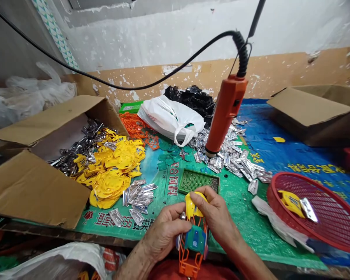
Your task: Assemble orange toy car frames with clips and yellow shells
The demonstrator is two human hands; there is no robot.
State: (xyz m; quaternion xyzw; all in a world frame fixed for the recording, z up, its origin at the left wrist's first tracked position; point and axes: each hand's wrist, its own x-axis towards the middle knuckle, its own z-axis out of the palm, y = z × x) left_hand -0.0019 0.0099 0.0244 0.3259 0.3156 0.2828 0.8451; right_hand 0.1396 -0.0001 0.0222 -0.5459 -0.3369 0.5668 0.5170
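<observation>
Near the table's front edge, my left hand [166,229] grips the left side of a small orange frame [189,264] with a teal piece [196,239] on its middle. My right hand [214,214] pinches a yellow plastic piece [193,204] at the frame's upper end. Just beyond the hands lies a green tray [198,182] of tiny parts. An orange electric screwdriver [227,112] hangs by a coiled cord above silver metal pieces [236,155]. To the left are a heap of yellow pieces [113,167] and a small pile of silver pieces [138,196].
An open cardboard box [35,186] stands at the left. A white bag [169,116], orange frames [134,126] and black parts [192,99] lie at the back. A red basket [332,210] sits at the right, with another cardboard box [315,109] behind it.
</observation>
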